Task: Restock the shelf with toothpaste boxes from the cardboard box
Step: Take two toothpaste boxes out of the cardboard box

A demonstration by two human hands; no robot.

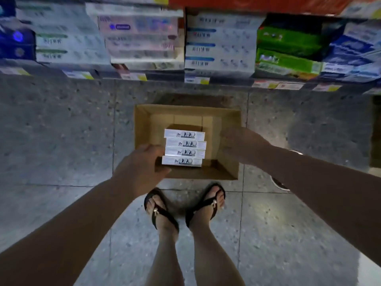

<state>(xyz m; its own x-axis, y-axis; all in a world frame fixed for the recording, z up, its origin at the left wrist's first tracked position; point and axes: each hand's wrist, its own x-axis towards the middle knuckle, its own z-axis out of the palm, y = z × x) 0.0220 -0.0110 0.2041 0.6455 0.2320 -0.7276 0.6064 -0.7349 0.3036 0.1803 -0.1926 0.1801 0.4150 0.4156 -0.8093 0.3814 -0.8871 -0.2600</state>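
Clamps left hand point(142, 166) round the left end of four stacked white toothpaste boxes point(184, 148) printed with a "3" and small type too blurred to read, over the open cardboard box point(144, 124) on the floor point(61, 131), holds blurred right hand point(237, 141) by its right wall, grip impossible to tell.

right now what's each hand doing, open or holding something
Left hand: holding the stack of four toothpaste boxes by its left end.
Right hand: blurred over the cardboard box; cannot tell.
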